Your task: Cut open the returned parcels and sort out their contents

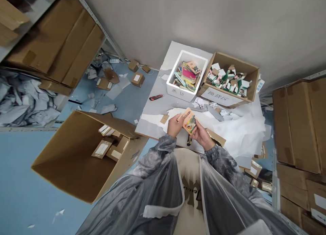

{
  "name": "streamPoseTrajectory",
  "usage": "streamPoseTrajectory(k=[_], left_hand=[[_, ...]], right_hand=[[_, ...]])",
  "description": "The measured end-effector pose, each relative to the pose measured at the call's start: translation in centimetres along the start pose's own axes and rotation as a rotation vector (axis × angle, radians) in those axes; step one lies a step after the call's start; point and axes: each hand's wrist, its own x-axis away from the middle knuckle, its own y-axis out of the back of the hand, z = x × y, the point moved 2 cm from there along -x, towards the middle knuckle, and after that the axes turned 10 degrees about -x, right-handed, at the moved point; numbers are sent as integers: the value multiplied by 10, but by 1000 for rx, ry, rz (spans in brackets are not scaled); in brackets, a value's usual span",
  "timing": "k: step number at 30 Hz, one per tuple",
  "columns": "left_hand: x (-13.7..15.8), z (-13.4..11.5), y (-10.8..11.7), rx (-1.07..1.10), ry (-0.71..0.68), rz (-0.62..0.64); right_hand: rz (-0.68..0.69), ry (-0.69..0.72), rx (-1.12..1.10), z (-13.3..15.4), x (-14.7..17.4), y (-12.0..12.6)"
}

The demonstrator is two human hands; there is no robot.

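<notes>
Both hands hold a small peach-coloured booklet [189, 121] with a colourful picture on its cover, above the table's front edge. My left hand [175, 125] grips its left side, thumb on the cover. At the lower right side, my right hand [202, 135] pinches it. Just below the booklet lies a yellow-and-black box cutter [189, 140], partly hidden. An opened brown carton [216, 137] is beside my right hand. Behind the hands stands a white foam box [182, 94] holding several small colourful booklets.
Right of the foam box, a labelled cardboard box [229, 100] holds many small torn cartons. A red box cutter [156, 97] and white wrapping [244, 133] lie on the table [150, 121]. A large open carton [68, 160] with small boxes stands at left; shelves flank both sides.
</notes>
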Motion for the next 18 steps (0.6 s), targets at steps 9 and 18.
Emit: streamPoseTrajectory(k=[9,18], left_hand=[[-220,-46,-32,425,238,26],[-130,126,-183,-247,480,593]], right_hand=[[-35,356,19,31,-40,28],[-1215,479,723,29,-23,252]])
